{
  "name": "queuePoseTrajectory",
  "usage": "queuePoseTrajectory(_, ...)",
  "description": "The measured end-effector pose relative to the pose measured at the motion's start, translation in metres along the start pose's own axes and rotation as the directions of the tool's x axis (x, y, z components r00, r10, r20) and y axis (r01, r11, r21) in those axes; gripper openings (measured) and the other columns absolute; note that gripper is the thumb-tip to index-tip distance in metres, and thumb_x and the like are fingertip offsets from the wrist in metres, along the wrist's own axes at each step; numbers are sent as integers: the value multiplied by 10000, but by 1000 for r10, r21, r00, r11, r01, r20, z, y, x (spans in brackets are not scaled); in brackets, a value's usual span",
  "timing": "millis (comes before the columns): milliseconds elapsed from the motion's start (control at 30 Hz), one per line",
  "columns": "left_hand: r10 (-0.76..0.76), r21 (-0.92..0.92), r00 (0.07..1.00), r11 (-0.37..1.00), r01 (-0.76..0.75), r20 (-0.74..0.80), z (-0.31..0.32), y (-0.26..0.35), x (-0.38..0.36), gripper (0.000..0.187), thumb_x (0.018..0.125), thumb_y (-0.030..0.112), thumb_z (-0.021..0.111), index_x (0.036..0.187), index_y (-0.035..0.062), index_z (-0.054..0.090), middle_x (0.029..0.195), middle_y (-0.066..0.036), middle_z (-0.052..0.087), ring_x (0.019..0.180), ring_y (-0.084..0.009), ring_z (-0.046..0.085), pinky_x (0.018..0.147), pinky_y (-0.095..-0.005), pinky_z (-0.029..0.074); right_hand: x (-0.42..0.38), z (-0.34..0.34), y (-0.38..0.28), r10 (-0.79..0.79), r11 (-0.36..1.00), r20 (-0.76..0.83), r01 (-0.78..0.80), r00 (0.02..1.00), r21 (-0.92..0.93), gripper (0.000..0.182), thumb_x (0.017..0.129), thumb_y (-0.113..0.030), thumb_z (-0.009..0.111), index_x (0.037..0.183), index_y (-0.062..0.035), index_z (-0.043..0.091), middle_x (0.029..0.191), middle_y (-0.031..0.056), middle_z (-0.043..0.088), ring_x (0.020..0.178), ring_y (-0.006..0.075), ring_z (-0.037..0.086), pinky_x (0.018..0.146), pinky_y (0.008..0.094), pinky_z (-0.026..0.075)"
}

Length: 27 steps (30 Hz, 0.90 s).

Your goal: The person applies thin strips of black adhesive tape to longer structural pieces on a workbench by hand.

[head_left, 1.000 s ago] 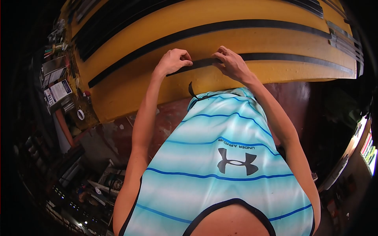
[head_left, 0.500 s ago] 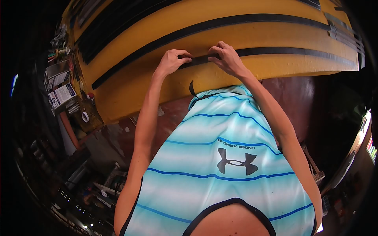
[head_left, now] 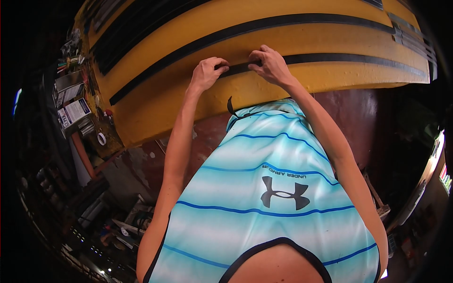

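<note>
My left hand (head_left: 204, 75) curls at the left end of a black strip (head_left: 328, 58) and my right hand (head_left: 273, 67) bends over it, whether either pinches I cannot tell, the strip lying along the yellow tabletop (head_left: 155, 115) near its front edge.

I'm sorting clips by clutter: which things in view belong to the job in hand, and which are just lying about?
Likely in the job:
near dark strip, at the fingers of the left hand and right hand
yellow surface beneath it

Apparently lying about:
next dark strip beyond, untouched
printed box
white ring
</note>
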<state>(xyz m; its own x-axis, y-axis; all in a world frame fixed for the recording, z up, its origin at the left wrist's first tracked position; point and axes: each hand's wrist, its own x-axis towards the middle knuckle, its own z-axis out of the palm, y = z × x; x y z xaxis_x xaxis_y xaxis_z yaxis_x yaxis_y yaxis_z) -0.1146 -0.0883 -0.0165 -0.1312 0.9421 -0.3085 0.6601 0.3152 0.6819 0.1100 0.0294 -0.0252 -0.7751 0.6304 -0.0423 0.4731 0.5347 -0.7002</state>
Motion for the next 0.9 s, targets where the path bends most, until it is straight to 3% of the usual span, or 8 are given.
queuePoseTrajectory(167, 3, 22, 999, 1000, -2, -45, 5, -1, -3, 194, 885, 261, 697, 1012, 122, 742, 987, -86, 704, 952, -293, 668, 820, -388, 516, 1, 2, -5, -3, 999, -23, 3, 1000, -34, 211, 807, -287, 770, 926, -124, 710, 902, 119, 598, 916, 323, 609, 799, 432, 471)
queuePoseTrajectory(233, -19, 14, 998, 1000, 20, -56, 6, -1, -4, 189, 875, 254, 704, 1007, 124, 743, 988, -86, 706, 954, -291, 669, 819, -382, 517, 0, 6, -7, -16, 998, -108, 9, 994, -67, 238, 790, -315, 788, 918, -129, 712, 892, 113, 600, 911, 318, 608, 786, 430, 470)
queuePoseTrajectory(367, -41, -24, 997, 999, 40, -61, 5, 2, -4, 194, 870, 239, 702, 1015, 116, 742, 987, -87, 720, 946, -283, 678, 821, -372, 521, 2, 4, -6, 29, 999, -77, -30, 997, -21, 258, 779, -332, 799, 911, -131, 707, 889, 110, 600, 910, 312, 608, 800, 431, 468)
queuePoseTrajectory(433, -123, -136, 992, 983, 120, -14, 2, 10, -7, 200, 861, 213, 699, 1023, 105, 744, 985, -92, 735, 933, -274, 690, 825, -366, 525, 2, 2, -7, 63, 997, -35, -64, 997, -31, 245, 786, -319, 795, 922, -135, 705, 915, 105, 600, 895, 310, 609, 798, 431, 471)
queuePoseTrajectory(533, -75, -98, 997, 993, 72, -32, 4, 6, -4, 210, 859, 172, 717, 1039, 68, 742, 947, -88, 746, 850, -204, 685, 779, -329, 516, 1, 1, -12, 23, 994, -49, -28, 999, -104, 232, 800, -299, 785, 948, -137, 708, 950, 110, 600, 899, 318, 617, 791, 435, 489)
queuePoseTrajectory(767, -97, -65, 995, 993, 95, -31, 4, 6, -2, 212, 862, 174, 711, 1049, 80, 748, 948, -78, 746, 860, -206, 686, 783, -328, 518, 3, 3, -20, 88, 996, 16, -89, 996, 11, 154, 835, -196, 729, 969, -123, 706, 980, 129, 597, 939, 333, 628, 806, 430, 513)
queuePoseTrajectory(833, -134, -69, 991, 989, 134, -5, 2, 10, -3, 225, 855, 210, 688, 1045, 105, 747, 993, -99, 742, 930, -268, 703, 824, -361, 533, 4, 2, -22, 86, 996, 40, -86, 995, -1, 146, 838, -160, 707, 980, -125, 706, 1003, 130, 593, 935, 331, 628, 804, 434, 512)
queuePoseTrajectory(900, -142, -72, 990, 987, 142, -6, 2, 12, -4, 223, 854, 208, 690, 1043, 105, 746, 991, -98, 741, 924, -264, 704, 818, -358, 535, 4, 3, -22, 76, 997, 32, -76, 997, -1, 144, 838, -153, 702, 979, -126, 709, 1001, 134, 593, 931, 333, 630, 802, 437, 515)
